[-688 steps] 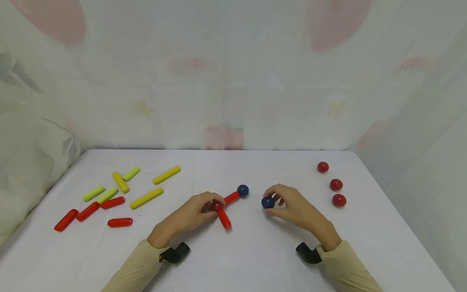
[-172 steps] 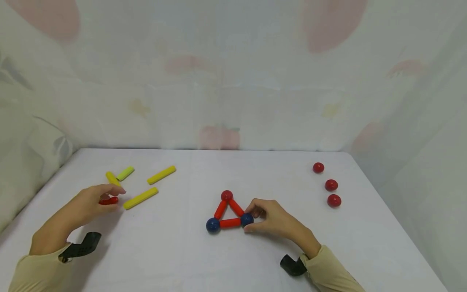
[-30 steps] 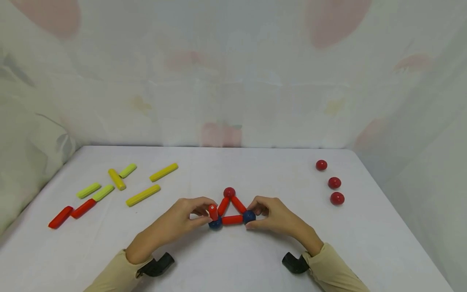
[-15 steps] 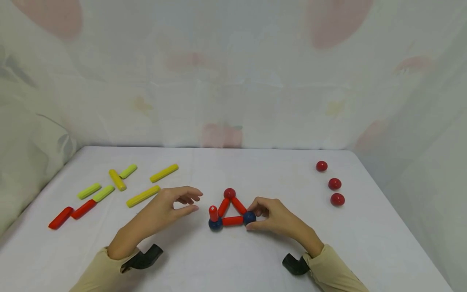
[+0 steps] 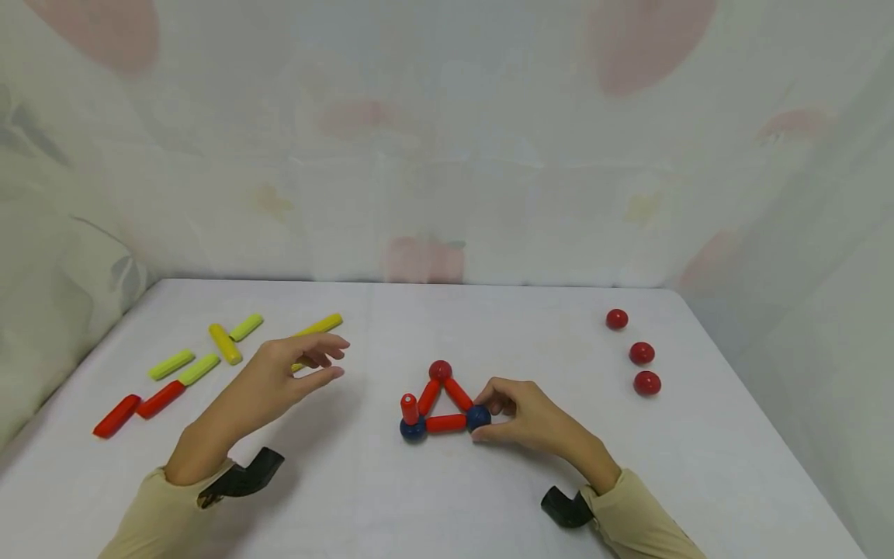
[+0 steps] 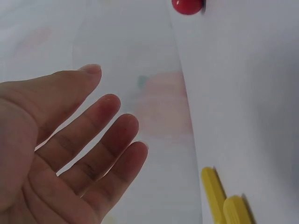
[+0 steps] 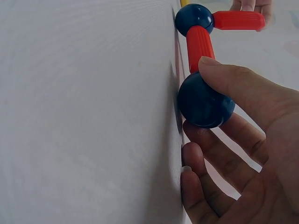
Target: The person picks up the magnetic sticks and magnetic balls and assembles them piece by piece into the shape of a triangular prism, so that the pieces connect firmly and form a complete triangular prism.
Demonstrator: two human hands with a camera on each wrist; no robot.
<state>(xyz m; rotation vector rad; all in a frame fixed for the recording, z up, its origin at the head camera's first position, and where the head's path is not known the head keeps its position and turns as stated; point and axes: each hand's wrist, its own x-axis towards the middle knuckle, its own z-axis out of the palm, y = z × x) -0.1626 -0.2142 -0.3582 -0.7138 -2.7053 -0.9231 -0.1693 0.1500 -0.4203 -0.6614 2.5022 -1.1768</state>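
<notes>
It's softly, greyly lit in here, and a diffuse shadow lies on the white table [image 5: 545, 326] below the left hand [image 5: 274, 376]. Small glints top the loose red balls [image 5: 646, 383]; the left wrist view leaves the printed curtain [image 6: 163, 102] hazy.

We can read no text, label, brand, number or sign in any of our three views, whether from the head or from either wrist.

I see room between the left hand [image 5: 279, 376] and the triangle [image 5: 445, 423], whose upright red stick [image 5: 409, 410] blocks a low crossing.
</notes>
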